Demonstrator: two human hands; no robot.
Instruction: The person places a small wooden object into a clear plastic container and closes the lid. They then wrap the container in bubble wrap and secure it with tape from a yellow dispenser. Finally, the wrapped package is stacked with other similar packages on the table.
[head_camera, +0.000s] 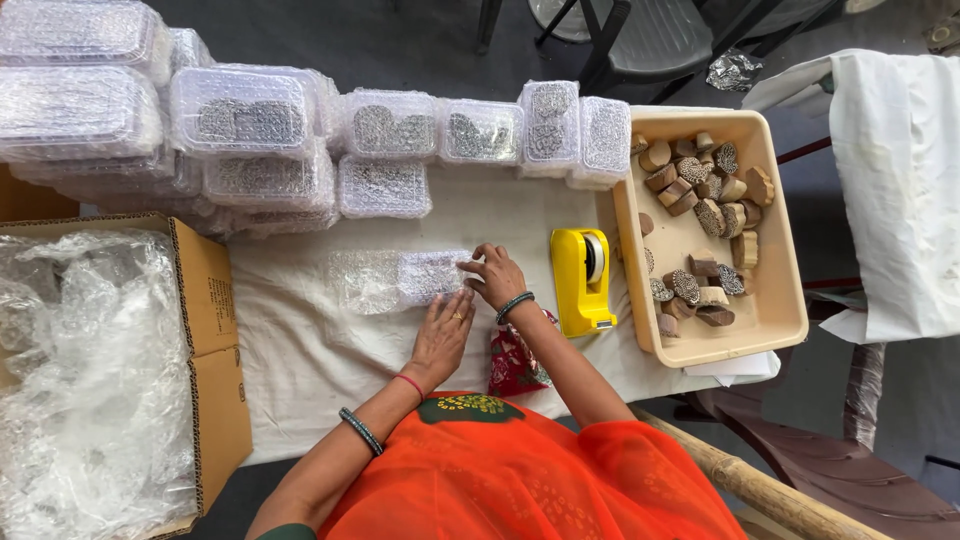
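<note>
We note a tabletop (300, 370) covered with a white cloth. Along its far edge lie stacked bubble-wrapped packets (250, 125), in a row running toward the right. At the right end sits a beige plastic tray (770, 320) with carved wooden blocks (700, 185) in it, overhanging the cloth's edge slightly. Just left of the tray stands a yellow tape dispenser (582, 280). Near the centre lies a partly wrapped bubble-wrap bundle (395, 278). A red patterned pouch (515, 365) rests at the near edge. White paper (740, 368) shows under the tray's near corner.
</note>
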